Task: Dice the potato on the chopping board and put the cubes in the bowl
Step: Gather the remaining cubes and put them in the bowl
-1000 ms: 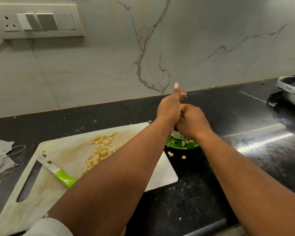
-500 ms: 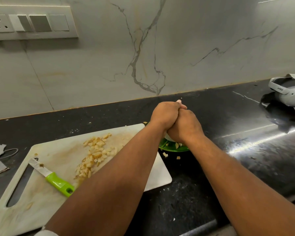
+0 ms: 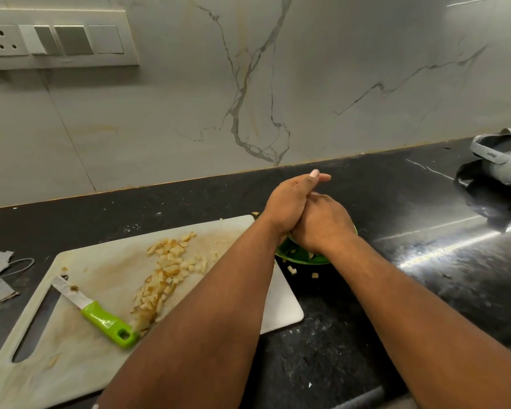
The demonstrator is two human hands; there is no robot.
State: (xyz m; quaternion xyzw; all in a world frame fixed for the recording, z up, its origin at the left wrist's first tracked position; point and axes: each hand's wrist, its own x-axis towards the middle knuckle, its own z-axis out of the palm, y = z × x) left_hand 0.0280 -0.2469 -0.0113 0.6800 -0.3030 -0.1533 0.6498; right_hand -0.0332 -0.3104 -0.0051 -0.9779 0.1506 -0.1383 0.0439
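My left hand (image 3: 286, 208) has flattened again against my right hand (image 3: 322, 224) above the bowl (image 3: 300, 256), fingers straight, holding nothing that I can see, so that handful is dropped; most cubes (image 3: 168, 270) remain on the board (image 3: 80, 343).

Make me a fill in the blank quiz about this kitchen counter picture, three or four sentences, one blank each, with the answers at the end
1. The knife lying on the chopping board has a ____ handle.
2. Both hands, the left hand and the right hand, are pressed together above the green ____.
3. Most of the potato cubes lie on the ____ board.
4. Two stray cubes lie on the black ____, beside the bowl.

Answers: green; bowl; chopping; countertop
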